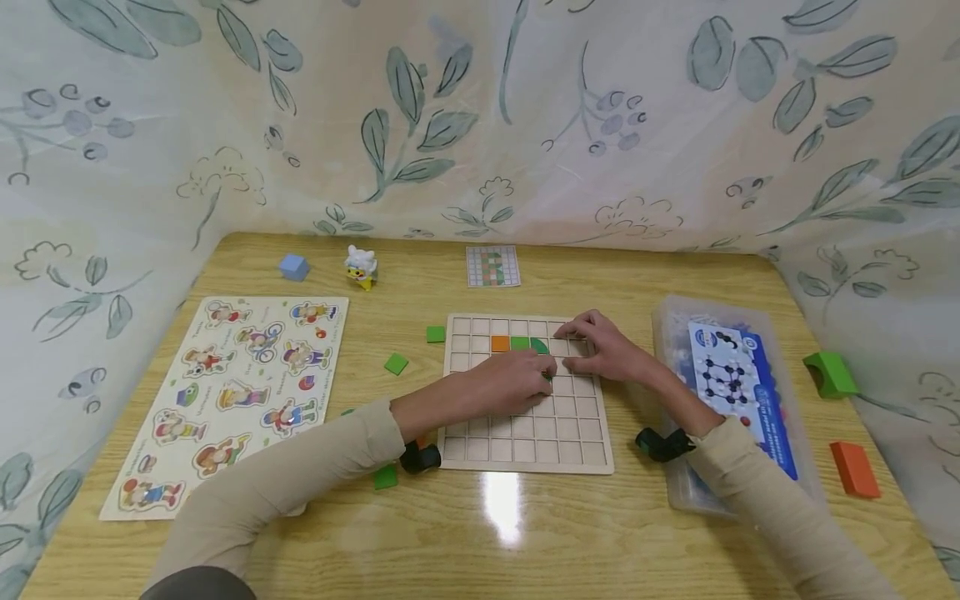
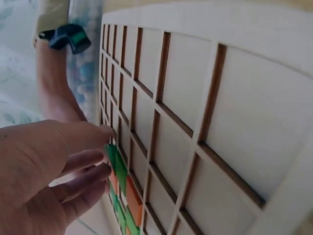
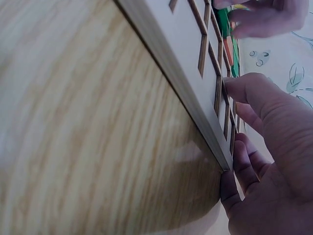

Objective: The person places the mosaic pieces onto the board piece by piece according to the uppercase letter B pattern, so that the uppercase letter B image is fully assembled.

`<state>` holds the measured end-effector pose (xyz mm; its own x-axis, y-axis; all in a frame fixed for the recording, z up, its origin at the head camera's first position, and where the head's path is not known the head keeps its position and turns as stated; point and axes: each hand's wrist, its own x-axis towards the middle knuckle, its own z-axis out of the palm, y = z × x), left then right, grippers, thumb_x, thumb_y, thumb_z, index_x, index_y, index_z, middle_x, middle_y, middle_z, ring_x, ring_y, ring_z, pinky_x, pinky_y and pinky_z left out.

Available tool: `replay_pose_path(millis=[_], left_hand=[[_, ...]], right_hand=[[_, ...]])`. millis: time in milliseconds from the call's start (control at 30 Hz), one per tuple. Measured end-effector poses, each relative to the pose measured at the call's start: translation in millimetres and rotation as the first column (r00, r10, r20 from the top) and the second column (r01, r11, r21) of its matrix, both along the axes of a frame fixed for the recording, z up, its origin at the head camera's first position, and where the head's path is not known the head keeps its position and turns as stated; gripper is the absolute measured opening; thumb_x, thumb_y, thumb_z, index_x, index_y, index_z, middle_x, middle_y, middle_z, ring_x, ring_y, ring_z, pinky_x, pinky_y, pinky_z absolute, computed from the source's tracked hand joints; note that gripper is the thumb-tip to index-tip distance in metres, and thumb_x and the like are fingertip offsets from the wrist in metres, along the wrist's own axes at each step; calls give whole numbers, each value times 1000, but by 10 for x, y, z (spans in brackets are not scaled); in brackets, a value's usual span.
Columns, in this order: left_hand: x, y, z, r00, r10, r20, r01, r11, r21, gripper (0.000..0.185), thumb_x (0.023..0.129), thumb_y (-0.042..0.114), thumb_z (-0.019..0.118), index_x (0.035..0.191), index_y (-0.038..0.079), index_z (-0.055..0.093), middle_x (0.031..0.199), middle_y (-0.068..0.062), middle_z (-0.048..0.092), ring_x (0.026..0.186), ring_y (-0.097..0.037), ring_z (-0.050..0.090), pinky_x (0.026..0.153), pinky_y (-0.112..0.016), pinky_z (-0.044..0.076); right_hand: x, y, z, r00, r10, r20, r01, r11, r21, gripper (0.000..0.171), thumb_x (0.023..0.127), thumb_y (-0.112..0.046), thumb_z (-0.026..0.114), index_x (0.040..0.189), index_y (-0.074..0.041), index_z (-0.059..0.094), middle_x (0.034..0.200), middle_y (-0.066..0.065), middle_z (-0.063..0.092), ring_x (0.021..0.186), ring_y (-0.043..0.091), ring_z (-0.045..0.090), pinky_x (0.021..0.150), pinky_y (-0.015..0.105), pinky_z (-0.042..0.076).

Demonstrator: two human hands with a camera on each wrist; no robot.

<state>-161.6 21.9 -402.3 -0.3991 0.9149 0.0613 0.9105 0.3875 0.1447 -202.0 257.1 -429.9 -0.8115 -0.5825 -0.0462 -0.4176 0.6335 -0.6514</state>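
A pale wooden grid board [image 1: 525,454] lies flat in the middle of the table. Its top row holds an orange tile [image 1: 500,342], a green tile [image 1: 519,342] and a green quarter-round piece [image 1: 539,344]. My left hand [image 1: 546,372] reaches across the board; its relaxed fingertips [image 2: 100,166] touch a green piece [image 2: 113,155] in the second row. My right hand [image 1: 577,337] rests on the board's upper right part, thumb on top and fingertips [image 3: 230,183] against the board's edge [image 3: 195,105]. Neither hand grips anything that I can see.
A character puzzle board [image 1: 225,392] lies at the left, with a blue cube [image 1: 294,267] and a small toy figure [image 1: 362,266] behind it. A pattern card [image 1: 492,267] sits beyond the grid. Loose green tiles [image 1: 396,363], a plastic box [image 1: 667,333], a green block [image 1: 830,374] and an orange block [image 1: 855,469] surround it.
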Motion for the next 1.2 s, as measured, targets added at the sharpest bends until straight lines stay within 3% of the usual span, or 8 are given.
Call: replay_pose_path(millis=[200, 400, 467, 600, 733, 833, 1033, 1200], left_hand=[[162, -299, 161, 999, 47, 18, -46, 998, -50, 21, 99, 17, 56, 113, 18, 71, 124, -5, 60, 108, -18, 61, 90, -28, 52], [508, -1111, 184, 982, 189, 19, -190, 980, 66, 21, 93, 15, 64, 113, 18, 69, 117, -4, 63, 96, -16, 63, 77, -28, 54], [650, -1396, 120, 966, 255, 48, -259, 958, 121, 23, 92, 15, 66, 114, 17, 69, 114, -4, 63, 94, -15, 63, 74, -28, 53], [902, -1822, 0, 906, 403, 127, -420, 892, 169, 28, 90, 13, 68, 117, 17, 69, 113, 0, 64, 97, -14, 64, 76, -31, 54], [1070, -2070, -38, 848, 499, 178, -529, 822, 212, 31, 86, 12, 72, 117, 17, 69, 114, 4, 63, 100, -11, 63, 77, -30, 53], [1149, -2178, -40, 819, 535, 206, -572, 786, 235, 35, 84, 12, 74, 118, 16, 68, 115, 4, 63, 93, -9, 62, 72, -26, 51], [1183, -2281, -20, 794, 569, 216, -607, 768, 206, 37, 82, 12, 76, 118, 14, 68, 114, 0, 65, 84, -8, 60, 65, -23, 48], [1156, -2310, -17, 764, 568, 306, -629, 761, 159, 36, 85, 14, 74, 120, 12, 67, 116, -1, 63, 79, 0, 57, 64, -21, 49]], right_hand=[[-6, 20, 12, 1000, -18, 19, 17, 1000, 25, 38, 88, -15, 71, 123, -7, 61, 115, 17, 46, 104, 27, 41, 89, 43, 38], [-12, 12, 46, 1000, -20, 21, 20, 1000, 19, 37, 87, -14, 71, 123, -6, 61, 115, 17, 46, 105, 28, 43, 91, 46, 39], [-13, 8, 43, 1000, -10, 23, 10, 1000, 21, 38, 88, -14, 70, 123, -5, 61, 115, 18, 46, 105, 28, 42, 90, 44, 39], [-6, 4, 21, 1000, -12, 26, 12, 1000, 24, 38, 88, -15, 71, 123, -6, 61, 115, 17, 46, 104, 26, 41, 88, 42, 37], [20, 3, 16, 999, -19, 31, 19, 1000, 15, 38, 88, -15, 70, 123, -6, 61, 115, 17, 46, 105, 27, 43, 91, 44, 39], [38, 8, 11, 999, -18, 29, 18, 1000, 13, 38, 88, -16, 70, 124, -6, 60, 116, 17, 46, 106, 28, 43, 92, 46, 40], [29, 8, 2, 1000, -11, 12, 11, 1000, 19, 38, 88, -17, 70, 124, -7, 61, 116, 17, 47, 105, 28, 44, 90, 45, 39], [18, 10, 4, 1000, -16, 18, 15, 1000, 10, 38, 88, -15, 71, 124, -7, 61, 116, 17, 46, 104, 27, 42, 89, 44, 38]])
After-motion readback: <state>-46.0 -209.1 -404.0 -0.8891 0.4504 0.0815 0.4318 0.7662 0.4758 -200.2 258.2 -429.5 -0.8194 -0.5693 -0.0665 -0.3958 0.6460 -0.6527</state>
